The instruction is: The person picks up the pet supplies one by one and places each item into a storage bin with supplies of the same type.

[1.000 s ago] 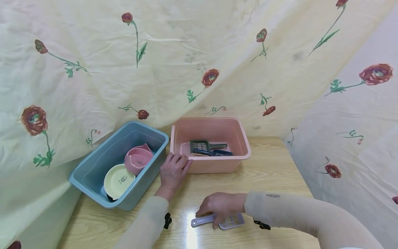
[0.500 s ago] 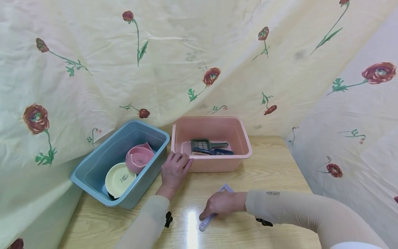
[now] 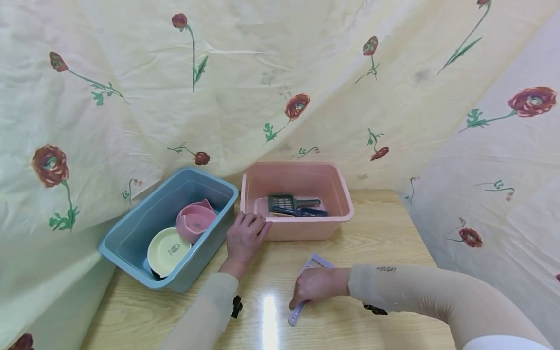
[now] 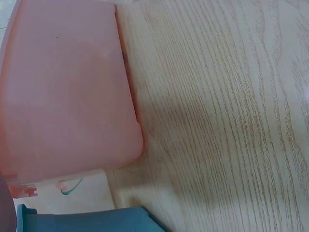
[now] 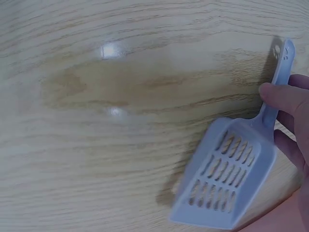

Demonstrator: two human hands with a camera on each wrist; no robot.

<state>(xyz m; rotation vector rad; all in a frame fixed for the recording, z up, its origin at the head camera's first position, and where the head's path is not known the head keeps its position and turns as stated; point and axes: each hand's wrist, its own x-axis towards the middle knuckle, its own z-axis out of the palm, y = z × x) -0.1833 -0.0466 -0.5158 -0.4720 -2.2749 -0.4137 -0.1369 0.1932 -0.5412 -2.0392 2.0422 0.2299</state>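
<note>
A lavender slotted litter scoop [image 3: 318,261] is in my right hand [image 3: 318,284], thumb and fingers pinching its handle near the tabletop. The right wrist view shows the scoop's slotted pan [image 5: 260,159] pointing down the frame. My left hand [image 3: 243,241] holds the front left corner of a pink bin [image 3: 302,230], fingers over the rim. Inside that bin lie a dark green scoop [image 3: 280,201] and a dark blue scoop [image 3: 312,213]; the front wall partly hides a beige piece below them. The left wrist view has the bin's outer wall [image 4: 72,96] but little of the hand.
Left of the pink bin stands a blue bin [image 3: 131,228], holding a pink bowl [image 3: 195,222] and a cream bowl [image 3: 168,253] with a fish print. Both bins rest on a wooden table [image 3: 380,233]. Flower-printed cloth [image 3: 245,73] hangs behind and along the sides.
My right hand has taken the lavender scoop by its handle and turned it, so its pan now points toward the pink bin. My left hand stays on the bin's rim.
</note>
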